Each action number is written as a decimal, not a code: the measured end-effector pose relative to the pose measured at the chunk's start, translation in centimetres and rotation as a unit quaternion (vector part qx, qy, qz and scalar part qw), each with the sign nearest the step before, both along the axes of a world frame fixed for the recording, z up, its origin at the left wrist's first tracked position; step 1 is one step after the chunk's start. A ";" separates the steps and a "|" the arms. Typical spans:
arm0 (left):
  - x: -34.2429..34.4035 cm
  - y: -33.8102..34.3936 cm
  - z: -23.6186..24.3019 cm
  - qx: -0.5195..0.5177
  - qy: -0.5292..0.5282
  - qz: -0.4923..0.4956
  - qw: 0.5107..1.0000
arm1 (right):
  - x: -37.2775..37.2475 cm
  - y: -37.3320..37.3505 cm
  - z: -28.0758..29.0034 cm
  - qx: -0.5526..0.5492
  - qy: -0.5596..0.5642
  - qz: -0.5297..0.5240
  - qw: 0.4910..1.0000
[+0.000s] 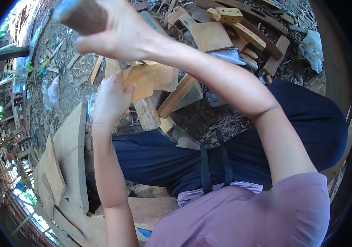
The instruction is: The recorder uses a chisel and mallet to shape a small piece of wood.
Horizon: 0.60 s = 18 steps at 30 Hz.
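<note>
My right hand (pixel 122 31) is raised at the top of the view, its fingers closed round a thick brown wooden club (pixel 83 16) that is blurred by motion. Below it, my left hand (pixel 112 96) grips the near left edge of a flat, light-coloured piece of wood (pixel 141 80), the thumb lying against its face. This piece rests on or against a wooden block (pixel 166 78). A rough, log-like length of wood (pixel 146 114) lies beneath, close to my left hand. My right forearm crosses above the pile and hides part of it.
Wood offcuts, including a square board (pixel 212 36) and a yellow block with holes (pixel 229 15), lie heaped at the far right. Large grey-brown boards (pixel 66 152) lean at the left. Plastic bags (pixel 311 51) lie at the right edge. My bent legs (pixel 151 158) flank the work.
</note>
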State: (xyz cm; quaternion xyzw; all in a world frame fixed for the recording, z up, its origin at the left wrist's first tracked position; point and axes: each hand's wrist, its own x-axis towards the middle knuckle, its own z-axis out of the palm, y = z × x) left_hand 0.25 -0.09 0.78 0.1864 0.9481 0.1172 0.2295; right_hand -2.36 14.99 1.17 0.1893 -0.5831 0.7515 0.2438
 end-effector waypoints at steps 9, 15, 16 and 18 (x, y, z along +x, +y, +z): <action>-0.1 0.0 -0.2 0.011 0.003 -0.003 1.000 | -0.5 0.3 -2.1 0.135 -0.091 -0.021 0.986; -0.3 -0.2 -0.2 0.051 -0.011 0.003 0.999 | -0.2 0.0 -2.8 0.134 -0.051 0.006 0.990; -0.4 -0.3 -0.7 0.035 0.009 -0.007 0.999 | -0.4 0.0 -4.0 0.136 -0.051 0.002 0.989; -0.8 -0.1 -0.8 0.019 0.028 -0.021 0.999 | -0.8 -0.3 -5.9 0.069 -0.072 0.026 0.995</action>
